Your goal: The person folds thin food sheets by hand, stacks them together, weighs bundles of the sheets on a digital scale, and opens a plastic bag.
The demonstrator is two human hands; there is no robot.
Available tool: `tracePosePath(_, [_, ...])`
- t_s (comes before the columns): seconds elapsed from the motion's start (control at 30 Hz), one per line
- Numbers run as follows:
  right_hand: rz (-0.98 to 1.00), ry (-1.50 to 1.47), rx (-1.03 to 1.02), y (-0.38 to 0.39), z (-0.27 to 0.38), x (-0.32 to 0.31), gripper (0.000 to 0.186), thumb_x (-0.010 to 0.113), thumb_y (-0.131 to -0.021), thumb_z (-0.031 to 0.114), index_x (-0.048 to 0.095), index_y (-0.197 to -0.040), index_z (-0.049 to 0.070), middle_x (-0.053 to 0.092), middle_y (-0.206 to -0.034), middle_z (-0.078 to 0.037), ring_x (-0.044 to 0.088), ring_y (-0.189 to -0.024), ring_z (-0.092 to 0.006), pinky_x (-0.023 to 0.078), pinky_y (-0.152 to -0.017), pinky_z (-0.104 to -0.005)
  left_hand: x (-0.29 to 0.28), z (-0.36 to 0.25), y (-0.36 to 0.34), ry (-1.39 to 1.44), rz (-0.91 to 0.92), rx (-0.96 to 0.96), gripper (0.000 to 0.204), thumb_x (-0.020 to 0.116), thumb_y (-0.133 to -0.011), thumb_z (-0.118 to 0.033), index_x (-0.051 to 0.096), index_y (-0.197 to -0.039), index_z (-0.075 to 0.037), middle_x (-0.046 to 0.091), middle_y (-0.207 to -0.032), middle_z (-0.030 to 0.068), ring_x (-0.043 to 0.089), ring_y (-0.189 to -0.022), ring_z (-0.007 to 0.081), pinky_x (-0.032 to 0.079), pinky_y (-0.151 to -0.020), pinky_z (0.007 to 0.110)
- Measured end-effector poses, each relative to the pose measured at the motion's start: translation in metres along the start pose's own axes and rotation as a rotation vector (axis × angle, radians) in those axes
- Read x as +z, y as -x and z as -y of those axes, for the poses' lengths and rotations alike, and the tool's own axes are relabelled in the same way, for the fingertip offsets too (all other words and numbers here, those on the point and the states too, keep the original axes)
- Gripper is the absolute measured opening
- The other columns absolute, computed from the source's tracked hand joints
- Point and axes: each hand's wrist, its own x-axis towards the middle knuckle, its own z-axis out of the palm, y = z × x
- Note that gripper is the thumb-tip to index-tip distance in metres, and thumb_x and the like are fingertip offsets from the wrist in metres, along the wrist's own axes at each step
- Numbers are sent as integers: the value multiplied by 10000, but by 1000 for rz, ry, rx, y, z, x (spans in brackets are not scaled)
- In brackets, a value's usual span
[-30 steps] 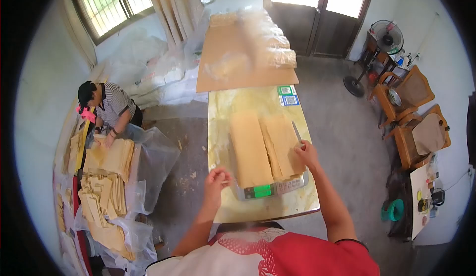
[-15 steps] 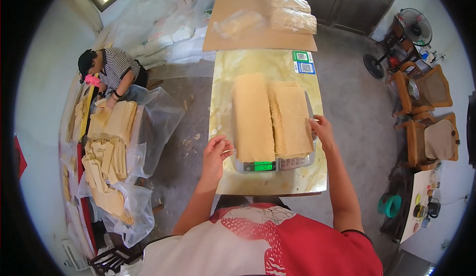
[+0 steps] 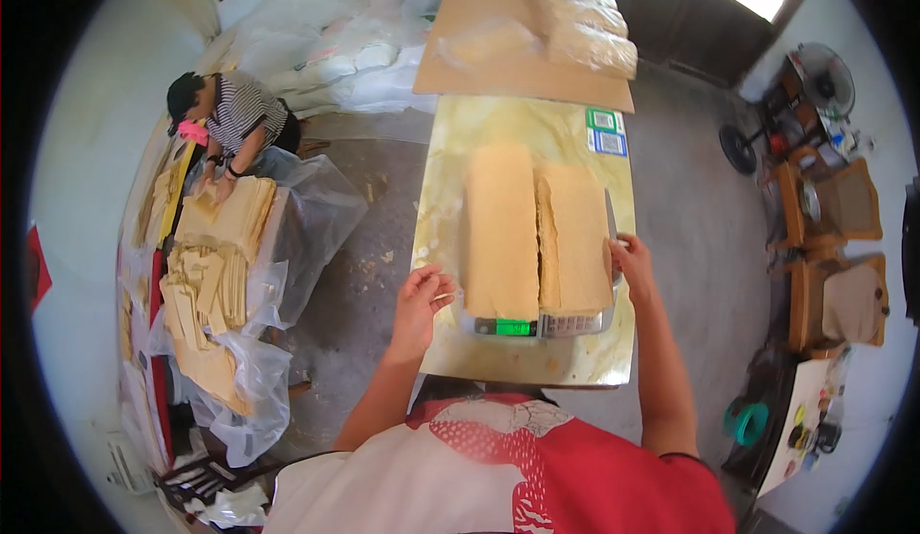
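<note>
Two long stacks of thin tan sheets, which look like dried bean-curd skin, lie side by side on a digital scale (image 3: 487, 327) with a lit green display. A narrow gap with ragged edges runs between the left stack (image 3: 500, 232) and the right stack (image 3: 577, 237). My right hand (image 3: 632, 264) is at the right stack's outer edge, fingers bent, tips against or just beside it. Off the scale's near left corner, my left hand (image 3: 420, 309) hovers empty with loosely curled, parted fingers.
The scale stands on a yellow marbled table (image 3: 441, 174), with cardboard (image 3: 470, 74) and plastic-wrapped packs (image 3: 589, 40) at its far end. To the left, a co-worker (image 3: 240, 122) bends over piled tan sheets (image 3: 206, 290). Wooden chairs (image 3: 839, 203) and a fan (image 3: 822, 83) stand at right.
The view has swung, so the scene sits further right. The right stack now looks straighter and covers more of the scale's keypad. Both my hands stay beside the scale.
</note>
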Motion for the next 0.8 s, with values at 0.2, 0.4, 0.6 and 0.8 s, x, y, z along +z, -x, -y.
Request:
tracePosePath(0.2, [114, -62, -8, -3, -15, 6, 350, 602, -836, 204, 524, -1118, 13, 555, -788, -13, 513, -679, -67, 409, -567, -199, -26, 13, 15, -40, -19, -8, 213, 540, -898, -213, 529, -1067, -84, 605, -919, 36, 592, -844, 144, 483, -738, 294])
tracePosePath(0.4, [-70, -101, -256, -29, -4, -36, 267, 532, -866, 177, 557, -1096, 43, 513, -778, 13, 452, -658, -52, 383, -564, -191, -45, 45, 28, -39, -5, -23, 192, 523, -901, -184, 530, -1049, -64, 587, -875, 40, 570, -795, 110, 488, -710, 275])
tracePosePath(0.6, [-154, -121, -573, 30, 72, 19, 223, 489, -917, 158, 558, -1080, 23, 481, -759, 13, 420, -664, -65, 367, -598, -197, -96, 54, 55, -35, -141, -105, 260, 544, -891, -215, 527, -1105, -68, 591, -951, 42, 580, -834, 120, 485, -715, 270])
tracePosePath(0.8, [65, 23, -725, 137, 79, 114, 235, 542, -879, 155, 571, -1050, -3, 553, -811, -66, 510, -751, -163, 427, -681, -270, -126, 36, 74, 49, -48, -87, 232, 551, -884, -212, 539, -1074, -80, 598, -913, 30, 588, -828, 119, 486, -694, 263])
